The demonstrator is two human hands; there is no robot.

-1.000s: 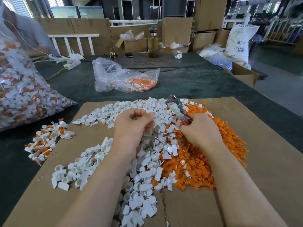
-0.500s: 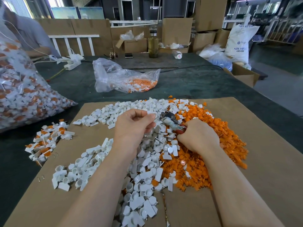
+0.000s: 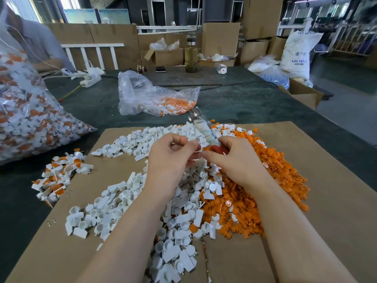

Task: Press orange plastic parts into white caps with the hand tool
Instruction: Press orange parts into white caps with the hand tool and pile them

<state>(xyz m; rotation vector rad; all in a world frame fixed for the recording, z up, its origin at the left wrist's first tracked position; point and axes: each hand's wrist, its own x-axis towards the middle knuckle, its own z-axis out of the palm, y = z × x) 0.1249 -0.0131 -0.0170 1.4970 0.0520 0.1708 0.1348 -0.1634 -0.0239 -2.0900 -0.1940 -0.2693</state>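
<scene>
Compared with half a second ago, the right hand (image 3: pixel 236 160) has swung the hand tool (image 3: pixel 204 127) upright, its grip curled round the red handle, while the left hand (image 3: pixel 173 158) still pinches a white cap (image 3: pixel 194 142) just beside it, above the white caps (image 3: pixel 142 201) and orange parts (image 3: pixel 275 180) heaped on the cardboard (image 3: pixel 326 201) on the near tabletop (image 3: pixel 244 103).

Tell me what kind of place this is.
Probably a factory or warehouse packing floor: stacked cardboard boxes behind the table, a white sack printed ABS resin, and loose heaps of white caps and orange plastic parts awaiting hand assembly.
</scene>
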